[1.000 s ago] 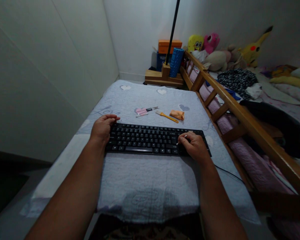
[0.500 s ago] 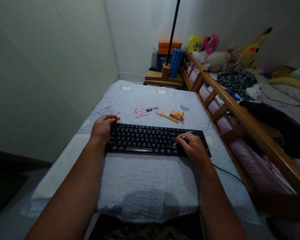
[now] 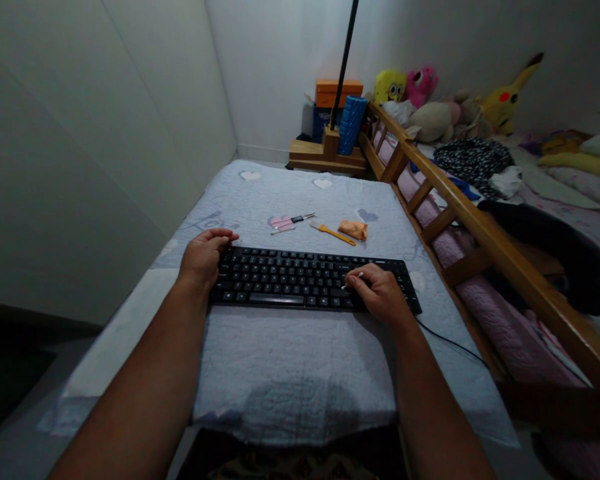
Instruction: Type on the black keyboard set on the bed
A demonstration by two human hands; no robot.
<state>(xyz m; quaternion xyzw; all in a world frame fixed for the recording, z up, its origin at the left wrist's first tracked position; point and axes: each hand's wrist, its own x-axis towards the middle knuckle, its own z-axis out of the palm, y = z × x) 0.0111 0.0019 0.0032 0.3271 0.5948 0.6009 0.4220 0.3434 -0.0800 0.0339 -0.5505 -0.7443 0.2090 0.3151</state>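
Note:
A black keyboard (image 3: 300, 279) lies across a pale quilted mattress (image 3: 290, 347). My left hand (image 3: 203, 257) rests on the keyboard's left end, fingers curled over its top corner, gripping it. My right hand (image 3: 377, 293) is closed in a pinch on a thin white stick, like a cotton swab (image 3: 353, 279), whose tip touches the keys on the right half of the board. A black cable (image 3: 450, 343) runs off to the right from the keyboard.
Beyond the keyboard lie a small brush with a pink head (image 3: 285, 221), a yellow-handled tool (image 3: 333, 233) and an orange cloth (image 3: 353, 229). A wooden bed rail (image 3: 480, 223) runs along the right, plush toys (image 3: 430, 100) behind it. A pole on a wooden base (image 3: 330, 143) stands at the far end.
My right hand with the white stick has slid a little leftward along the keys. My left hand has stayed on the keyboard's left end.

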